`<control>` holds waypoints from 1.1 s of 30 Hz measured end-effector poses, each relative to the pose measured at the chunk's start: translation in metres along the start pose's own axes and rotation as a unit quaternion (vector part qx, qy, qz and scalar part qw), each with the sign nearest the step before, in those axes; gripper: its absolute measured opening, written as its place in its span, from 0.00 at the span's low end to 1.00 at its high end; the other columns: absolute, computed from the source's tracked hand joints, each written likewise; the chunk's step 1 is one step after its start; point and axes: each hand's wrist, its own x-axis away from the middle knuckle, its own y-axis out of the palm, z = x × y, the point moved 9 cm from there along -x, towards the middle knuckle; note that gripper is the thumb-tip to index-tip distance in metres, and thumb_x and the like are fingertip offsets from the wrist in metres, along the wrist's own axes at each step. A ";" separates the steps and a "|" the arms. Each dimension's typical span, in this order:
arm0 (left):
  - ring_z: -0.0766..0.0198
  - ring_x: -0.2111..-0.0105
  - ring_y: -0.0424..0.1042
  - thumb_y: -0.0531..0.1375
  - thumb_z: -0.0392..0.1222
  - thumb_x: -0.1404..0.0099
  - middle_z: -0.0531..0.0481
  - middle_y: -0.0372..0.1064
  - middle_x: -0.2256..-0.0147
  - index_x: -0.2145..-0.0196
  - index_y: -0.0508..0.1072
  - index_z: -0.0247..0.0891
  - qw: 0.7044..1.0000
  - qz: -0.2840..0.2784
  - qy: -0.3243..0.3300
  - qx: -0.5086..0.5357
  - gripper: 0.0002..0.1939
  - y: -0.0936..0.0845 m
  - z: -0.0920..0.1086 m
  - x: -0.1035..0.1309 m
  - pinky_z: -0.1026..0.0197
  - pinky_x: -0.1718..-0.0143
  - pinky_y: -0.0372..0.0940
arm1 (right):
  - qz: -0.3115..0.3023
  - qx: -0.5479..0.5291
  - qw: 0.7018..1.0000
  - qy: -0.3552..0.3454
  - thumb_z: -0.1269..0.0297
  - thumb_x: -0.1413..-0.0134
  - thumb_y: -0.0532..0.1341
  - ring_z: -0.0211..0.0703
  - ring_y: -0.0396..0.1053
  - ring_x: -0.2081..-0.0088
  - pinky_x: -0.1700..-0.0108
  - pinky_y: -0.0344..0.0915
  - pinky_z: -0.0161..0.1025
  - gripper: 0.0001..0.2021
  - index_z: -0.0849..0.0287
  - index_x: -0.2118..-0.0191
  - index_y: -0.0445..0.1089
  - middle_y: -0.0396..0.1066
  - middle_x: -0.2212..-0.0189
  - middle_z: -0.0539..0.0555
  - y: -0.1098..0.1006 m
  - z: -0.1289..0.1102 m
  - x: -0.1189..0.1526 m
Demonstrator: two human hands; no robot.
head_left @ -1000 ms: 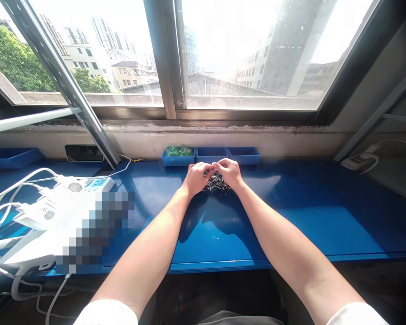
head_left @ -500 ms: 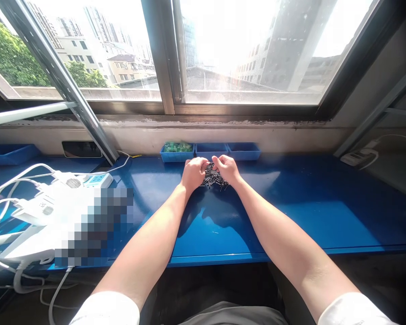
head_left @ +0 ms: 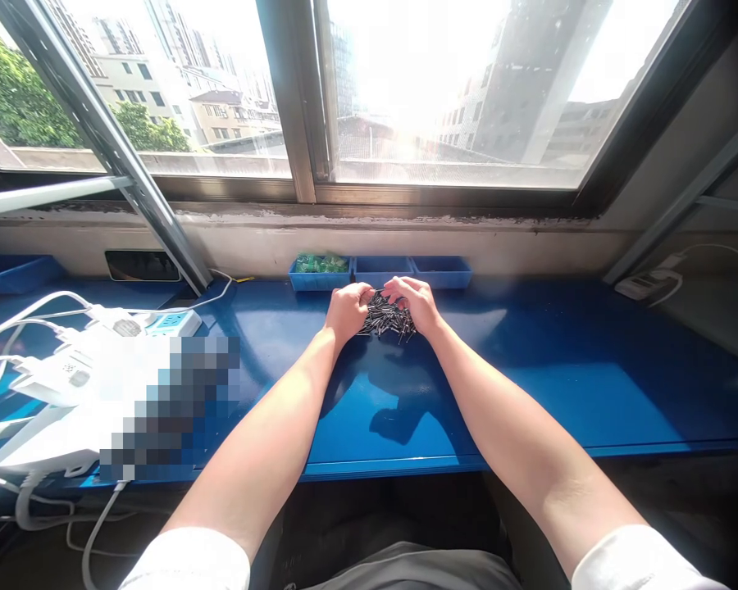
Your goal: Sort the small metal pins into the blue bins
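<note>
On the blue workbench lies a heap of thin dark metallic pieces (head_left: pixel 389 318), slim like long screws or pins; their exact kind is too small to tell. My left hand (head_left: pixel 348 311) is closed at the heap's left side, thumb and forefinger pinched on what looks like one thin dark piece (head_left: pixel 378 290). My right hand (head_left: pixel 416 303) hovers over the heap's right side, its fingers stretched out and slightly apart, tips close to that piece. Nothing shows held in the right hand.
Behind the hands stand blue bins (head_left: pixel 382 274); the left bin (head_left: pixel 320 279) holds green pieces. White chargers and cables (head_left: pixel 67 369) crowd the bench's left side, beside a pixelated area. A metal post (head_left: pixel 160 221) slants down at left. A dark phone-like slab (head_left: pixel 141 265) leans against the wall.
My right hand's fingers have opened from a curled pinch and stretched toward the left hand. The left hand stays pinched, slightly further left in view. The view has shifted slightly.
</note>
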 end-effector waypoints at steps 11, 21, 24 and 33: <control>0.54 0.54 0.69 0.54 0.42 0.39 0.43 0.71 0.57 0.52 0.69 0.37 0.992 0.029 -0.119 -0.040 0.17 -0.006 -0.030 0.002 0.54 0.52 0.62 | 0.170 0.101 0.980 -0.027 0.47 0.50 0.54 0.47 0.69 0.57 0.56 0.64 0.42 0.22 0.60 0.60 0.72 0.74 0.62 0.56 -0.054 0.010 -0.011; 0.50 0.53 0.68 0.53 0.42 0.39 0.42 0.69 0.55 0.57 0.71 0.40 0.984 -0.020 -0.164 -0.071 0.14 0.001 -0.044 0.005 0.50 0.51 0.60 | 0.198 0.295 0.934 0.033 0.67 0.61 0.58 0.57 0.55 0.44 0.46 0.56 0.52 0.38 0.54 0.38 0.54 0.59 0.43 0.56 -0.069 0.021 -0.011; 0.50 0.53 0.68 0.52 0.43 0.39 0.42 0.69 0.55 0.57 0.71 0.40 0.984 -0.025 -0.164 -0.071 0.14 0.002 -0.046 0.005 0.50 0.51 0.60 | 0.182 0.295 0.937 0.045 0.66 0.62 0.58 0.57 0.55 0.45 0.47 0.57 0.51 0.41 0.51 0.37 0.48 0.55 0.40 0.55 -0.070 0.028 -0.014; 0.52 0.53 0.68 0.54 0.55 0.40 0.43 0.69 0.53 0.53 0.70 0.40 0.986 -0.064 -0.138 -0.066 0.23 0.016 -0.049 0.006 0.56 0.53 0.61 | 0.203 0.320 0.926 -0.006 0.67 0.59 0.57 0.54 0.55 0.46 0.45 0.55 0.48 0.30 0.63 0.44 0.60 0.63 0.50 0.59 -0.063 0.015 -0.010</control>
